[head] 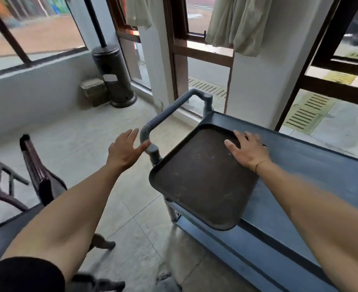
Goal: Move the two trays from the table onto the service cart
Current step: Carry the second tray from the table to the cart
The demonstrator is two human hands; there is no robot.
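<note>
A dark brown tray [201,180] lies on the top shelf of the blue-grey service cart [313,165], at the end by the cart's handle [167,111]. One corner of the tray juts over the cart's near edge. My right hand [247,150] rests flat on the tray's far right part, fingers spread. Left of the tray my left hand [125,149] hovers open, fingertips close to the lower bend of the handle, holding nothing. Only one tray is in view.
A dark wooden chair [37,171] stands at the left, beside a dark table edge [9,230]. A patio heater [112,74] and a small box stand in the far corner. Windows and white pillars line the wall behind the cart. Pale tiles cover the floor.
</note>
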